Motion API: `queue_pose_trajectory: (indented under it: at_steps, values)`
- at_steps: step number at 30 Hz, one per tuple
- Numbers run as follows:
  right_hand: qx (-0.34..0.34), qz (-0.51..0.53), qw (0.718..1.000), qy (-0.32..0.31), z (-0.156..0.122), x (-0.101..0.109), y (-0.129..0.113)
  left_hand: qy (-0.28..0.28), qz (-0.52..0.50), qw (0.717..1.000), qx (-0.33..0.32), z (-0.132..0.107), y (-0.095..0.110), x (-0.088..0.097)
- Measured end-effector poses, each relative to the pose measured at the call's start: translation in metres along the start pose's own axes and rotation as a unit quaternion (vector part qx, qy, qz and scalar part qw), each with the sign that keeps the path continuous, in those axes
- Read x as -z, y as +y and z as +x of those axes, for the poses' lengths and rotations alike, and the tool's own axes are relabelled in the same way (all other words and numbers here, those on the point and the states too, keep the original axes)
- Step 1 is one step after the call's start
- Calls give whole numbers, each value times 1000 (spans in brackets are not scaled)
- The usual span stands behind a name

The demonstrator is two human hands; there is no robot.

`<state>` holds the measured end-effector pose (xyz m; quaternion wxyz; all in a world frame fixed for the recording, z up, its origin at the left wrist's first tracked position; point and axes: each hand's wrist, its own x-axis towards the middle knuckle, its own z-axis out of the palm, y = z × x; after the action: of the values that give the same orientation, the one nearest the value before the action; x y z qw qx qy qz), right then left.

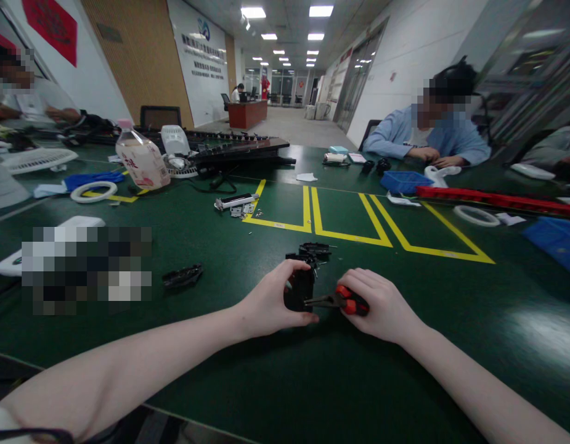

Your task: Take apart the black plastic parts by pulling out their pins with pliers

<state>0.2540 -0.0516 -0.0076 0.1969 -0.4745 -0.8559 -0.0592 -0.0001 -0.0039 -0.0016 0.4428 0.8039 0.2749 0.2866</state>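
My left hand (270, 302) is closed around a small black plastic part (299, 290) standing on the green table (312, 382). My right hand (381, 305) grips red-and-black-handled pliers (344, 300), whose jaws point left and touch the black part. Just behind the part lie more small black pieces (315, 250). Another black piece (182, 275) rests on the table to the left of my left hand.
Yellow tape lines (349, 228) mark the table beyond my hands. A bottle (141, 157), tape rolls (93, 192), a metal strip with screws (236, 201) and black keyboards (241, 151) lie farther back. Blue bins (405, 180) and a seated person (427, 135) are at the right.
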Motion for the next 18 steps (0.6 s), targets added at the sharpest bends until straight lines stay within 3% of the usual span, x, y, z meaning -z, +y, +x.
queue_pose_trajectory:
  at_steps: [4,8,14,18]
  values:
    - [2,4,1000,-13,1,0,-2,0,21,999,-26,-1,-2,-1]
    - [-10,17,1000,-16,1,1,-2,-7,21,1000,-12,-1,1,0]
    - [-80,113,990,-15,1,4,-2,-19,2,999,42,-1,8,5]
    - [-120,166,978,-22,1,4,-3,-26,-13,999,41,-2,12,7]
